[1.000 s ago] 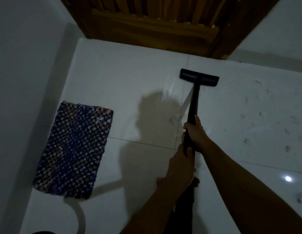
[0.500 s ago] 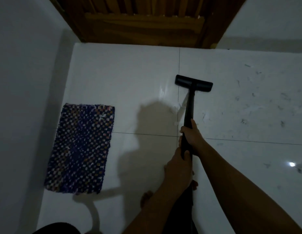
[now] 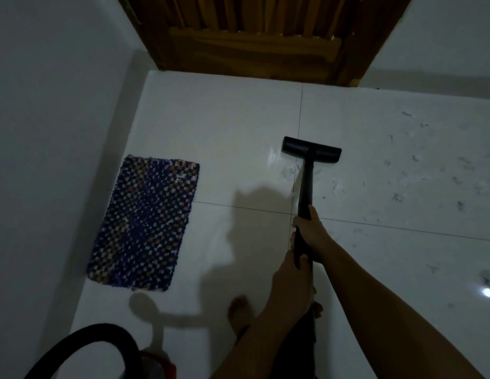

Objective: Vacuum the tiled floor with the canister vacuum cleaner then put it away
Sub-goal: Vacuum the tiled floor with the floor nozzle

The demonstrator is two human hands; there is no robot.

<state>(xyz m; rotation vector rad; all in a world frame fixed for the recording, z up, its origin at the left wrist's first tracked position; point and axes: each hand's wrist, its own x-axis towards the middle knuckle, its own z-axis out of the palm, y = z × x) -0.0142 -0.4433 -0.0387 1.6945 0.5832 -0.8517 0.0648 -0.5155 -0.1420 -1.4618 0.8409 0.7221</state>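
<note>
A black vacuum wand (image 3: 306, 187) runs forward from my hands to a flat black floor nozzle (image 3: 311, 149) resting on the white tiled floor (image 3: 224, 127). My right hand (image 3: 313, 231) grips the wand higher up, and my left hand (image 3: 290, 280) grips it just below. Dust and hair specks (image 3: 397, 198) lie scattered on the tiles to the right of the nozzle. At the bottom left a black hose (image 3: 101, 337) arches over a red part of the canister (image 3: 159, 362).
A blue checked mat (image 3: 145, 225) lies by the left wall (image 3: 46, 160). A wooden door (image 3: 254, 36) closes off the far end. My bare foot (image 3: 239, 310) stands on the tiles behind the hands. A light reflection (image 3: 488, 292) glints at right.
The nozzle has been drawn back toward me, away from the door. The view has shifted back, bringing the hose, the canister's red part and my foot into sight.
</note>
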